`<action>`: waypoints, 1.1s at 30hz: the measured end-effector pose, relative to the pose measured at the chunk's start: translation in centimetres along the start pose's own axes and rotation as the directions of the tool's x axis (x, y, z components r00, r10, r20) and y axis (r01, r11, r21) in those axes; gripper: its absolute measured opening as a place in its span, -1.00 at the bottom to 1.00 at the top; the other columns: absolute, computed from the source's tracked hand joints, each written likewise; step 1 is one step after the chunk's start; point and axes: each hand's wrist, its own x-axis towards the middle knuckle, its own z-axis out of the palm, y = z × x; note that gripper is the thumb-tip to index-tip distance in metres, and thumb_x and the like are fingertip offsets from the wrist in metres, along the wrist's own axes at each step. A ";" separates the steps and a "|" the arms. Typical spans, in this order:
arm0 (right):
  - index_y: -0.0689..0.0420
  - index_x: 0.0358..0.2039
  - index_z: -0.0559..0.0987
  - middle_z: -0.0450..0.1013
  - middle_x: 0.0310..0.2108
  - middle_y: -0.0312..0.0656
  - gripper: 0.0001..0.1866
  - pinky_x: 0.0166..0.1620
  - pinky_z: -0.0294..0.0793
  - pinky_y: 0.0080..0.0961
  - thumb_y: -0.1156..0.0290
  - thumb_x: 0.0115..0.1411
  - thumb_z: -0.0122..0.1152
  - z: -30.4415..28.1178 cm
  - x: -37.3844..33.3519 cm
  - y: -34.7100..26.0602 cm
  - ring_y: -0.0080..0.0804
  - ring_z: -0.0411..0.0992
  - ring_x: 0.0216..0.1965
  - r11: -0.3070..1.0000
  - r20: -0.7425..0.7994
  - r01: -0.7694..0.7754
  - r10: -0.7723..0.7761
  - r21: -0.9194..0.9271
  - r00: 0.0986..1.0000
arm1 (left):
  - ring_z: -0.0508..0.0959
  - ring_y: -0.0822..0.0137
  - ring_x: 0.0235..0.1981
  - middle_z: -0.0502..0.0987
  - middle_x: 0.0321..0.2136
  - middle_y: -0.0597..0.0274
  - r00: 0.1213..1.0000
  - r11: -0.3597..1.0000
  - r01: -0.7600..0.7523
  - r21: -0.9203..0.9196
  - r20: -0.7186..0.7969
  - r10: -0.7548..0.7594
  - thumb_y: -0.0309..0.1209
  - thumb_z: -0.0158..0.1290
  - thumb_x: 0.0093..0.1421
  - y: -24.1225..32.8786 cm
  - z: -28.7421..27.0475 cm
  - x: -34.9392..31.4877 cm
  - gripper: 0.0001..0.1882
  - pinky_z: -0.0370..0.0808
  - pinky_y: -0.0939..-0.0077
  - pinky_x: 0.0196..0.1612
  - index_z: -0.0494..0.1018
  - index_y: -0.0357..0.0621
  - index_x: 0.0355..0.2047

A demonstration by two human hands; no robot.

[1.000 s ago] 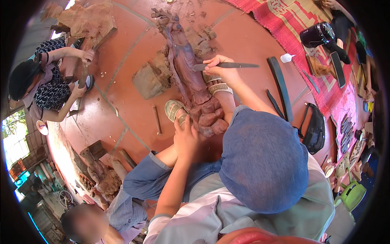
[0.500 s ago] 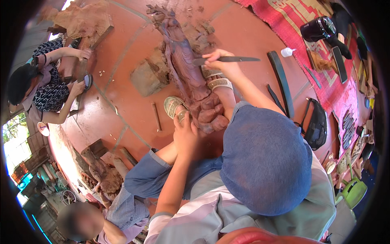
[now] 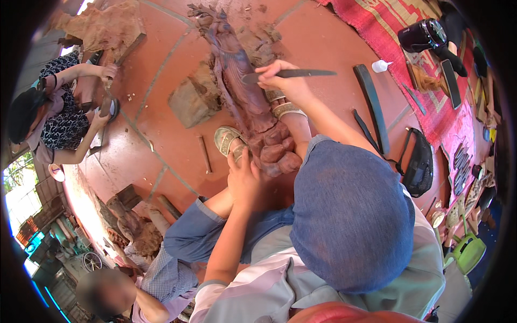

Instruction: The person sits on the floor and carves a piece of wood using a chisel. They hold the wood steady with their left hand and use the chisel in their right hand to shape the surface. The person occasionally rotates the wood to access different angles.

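A reddish-brown carved wooden statue point(image 3: 237, 67) of a robed figure lies stretched away from me, with its lumpy, rock-like base point(image 3: 273, 152) between my sandalled feet. My right hand point(image 3: 280, 81) is closed around a slim dark file point(image 3: 309, 72). The file's left end lies across the robe's right side; whether it touches the wood I cannot tell. My left hand point(image 3: 243, 177) rests beside the base, over the front of my left sandal point(image 3: 226, 139). Its fingers are apart and hold nothing.
A wood block point(image 3: 191, 99) lies left of the statue, a thin stick point(image 3: 204, 153) nearer. On the right are a long dark bar point(image 3: 371, 107), a black mesh pouch point(image 3: 420, 167) and a red mat point(image 3: 388, 37). Co-workers sit at left point(image 3: 59, 107) and lower left point(image 3: 156, 285).
My right hand and the file have shifted a little to the left across the statue. My left hand stays by the base. The view has shifted slightly.
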 end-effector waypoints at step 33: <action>0.16 -0.50 0.39 0.47 -0.41 -0.13 -0.84 -0.22 0.62 -0.39 0.63 0.10 0.20 -1.6 -1.7 0.7 -0.27 0.55 -0.33 0.991 -0.164 -0.081 0.098 0.109 0.982 | 0.51 -0.19 -0.25 0.20 0.10 -0.27 0.999 1.000 -0.008 0.018 -0.039 0.008 -0.29 -0.07 0.16 -0.1 0.0 0.0 -0.51 0.50 0.08 -0.24 0.28 0.01 0.14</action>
